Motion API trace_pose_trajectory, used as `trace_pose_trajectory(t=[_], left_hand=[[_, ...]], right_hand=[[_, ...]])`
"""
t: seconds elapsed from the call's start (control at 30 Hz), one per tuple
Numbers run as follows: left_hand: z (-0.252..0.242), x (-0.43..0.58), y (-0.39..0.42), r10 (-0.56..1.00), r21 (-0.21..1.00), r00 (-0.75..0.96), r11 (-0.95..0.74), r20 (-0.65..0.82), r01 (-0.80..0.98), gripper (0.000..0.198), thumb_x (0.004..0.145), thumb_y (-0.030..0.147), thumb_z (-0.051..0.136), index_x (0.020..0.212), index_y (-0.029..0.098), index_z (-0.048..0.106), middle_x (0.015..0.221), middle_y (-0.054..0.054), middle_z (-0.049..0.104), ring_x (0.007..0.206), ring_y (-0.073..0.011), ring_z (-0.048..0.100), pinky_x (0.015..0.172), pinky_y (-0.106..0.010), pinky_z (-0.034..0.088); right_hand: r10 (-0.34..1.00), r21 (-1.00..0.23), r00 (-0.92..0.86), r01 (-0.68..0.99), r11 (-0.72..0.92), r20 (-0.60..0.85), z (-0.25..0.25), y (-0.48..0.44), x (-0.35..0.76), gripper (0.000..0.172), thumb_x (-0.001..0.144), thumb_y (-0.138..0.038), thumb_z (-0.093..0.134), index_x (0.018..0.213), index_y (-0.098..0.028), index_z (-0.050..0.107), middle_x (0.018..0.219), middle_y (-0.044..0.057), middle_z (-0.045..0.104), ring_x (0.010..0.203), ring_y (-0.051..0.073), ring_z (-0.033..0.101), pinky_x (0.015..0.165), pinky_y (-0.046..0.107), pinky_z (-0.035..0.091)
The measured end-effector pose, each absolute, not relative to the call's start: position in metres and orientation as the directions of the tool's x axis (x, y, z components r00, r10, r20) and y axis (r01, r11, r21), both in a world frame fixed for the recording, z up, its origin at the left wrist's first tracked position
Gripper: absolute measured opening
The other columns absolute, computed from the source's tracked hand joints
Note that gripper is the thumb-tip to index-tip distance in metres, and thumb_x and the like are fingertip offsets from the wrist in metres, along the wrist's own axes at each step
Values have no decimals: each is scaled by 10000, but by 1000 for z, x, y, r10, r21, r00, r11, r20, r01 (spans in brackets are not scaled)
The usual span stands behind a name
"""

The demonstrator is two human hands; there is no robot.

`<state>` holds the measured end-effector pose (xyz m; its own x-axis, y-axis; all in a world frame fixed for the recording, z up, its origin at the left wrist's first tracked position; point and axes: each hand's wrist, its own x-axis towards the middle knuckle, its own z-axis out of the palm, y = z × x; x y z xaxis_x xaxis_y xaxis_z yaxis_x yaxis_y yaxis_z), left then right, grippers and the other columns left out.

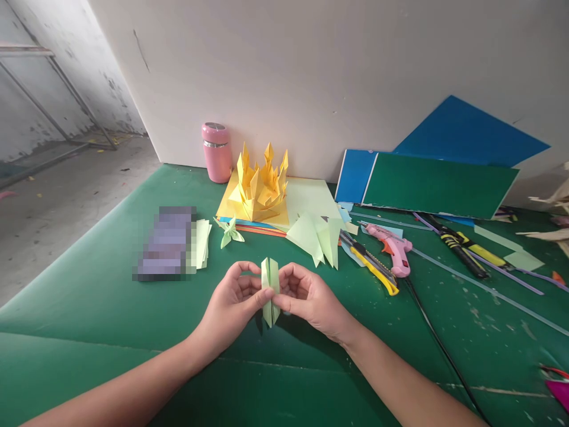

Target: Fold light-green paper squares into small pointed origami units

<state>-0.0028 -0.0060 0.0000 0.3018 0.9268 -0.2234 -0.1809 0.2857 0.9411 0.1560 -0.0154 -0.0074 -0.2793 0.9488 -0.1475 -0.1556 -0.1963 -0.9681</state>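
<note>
Between my two hands a pale green folded paper [269,276] is held upright above the table; it is narrow, with a slit down its middle and pointed ends. My left hand [237,293] pinches its left side, thumb across the front. From the other side my right hand [311,296] grips it, thumb tip near the left thumb. Beyond them lie a small green folded paper flower [231,233] and several larger green folded paper pieces [317,237]. A yellow folded paper crown-like piece [261,190] stands behind on stacked paper sheets [311,196].
A blurred phone-like object [164,243] and green paper slips [203,243] lie left. A pink flask [217,153] stands behind. On the right are a yellow utility knife [373,270], a pink glue gun [393,249] with its cord [438,338], pliers-like tools [466,249] and boards [440,184].
</note>
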Motion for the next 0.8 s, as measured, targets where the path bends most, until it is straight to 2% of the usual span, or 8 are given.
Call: trace_pose_trajectory(t=[0.2,0.43,0.8], left_hand=[[-1,-3,-7,946,938,255,261,-201,-229,405,627,298,792,865,199,480,672,50,659,627,-92,618,583,-196,492],[-4,-1,-8,956,961,257,197,-143,-197,357,622,245,778,859,193,516,750,33,649,703,-108,623,654,-226,520],[-3,-3,-7,926,958,330,244,-183,-153,380,670,301,750,914,202,475,721,23,672,696,-155,678,680,-283,530]], right_hand=[[952,-950,-254,-214,-226,-170,-10,-13,159,321,656,-438,768,780,-197,596,717,-31,577,655,102,541,643,248,474],[952,-943,-239,-221,-248,-194,-9,-12,157,339,589,-420,819,725,-189,610,644,-51,577,580,83,534,600,236,489],[949,-943,-238,-207,-259,-208,-10,-12,157,358,547,-422,839,666,-179,604,573,-63,588,511,82,553,561,244,496]])
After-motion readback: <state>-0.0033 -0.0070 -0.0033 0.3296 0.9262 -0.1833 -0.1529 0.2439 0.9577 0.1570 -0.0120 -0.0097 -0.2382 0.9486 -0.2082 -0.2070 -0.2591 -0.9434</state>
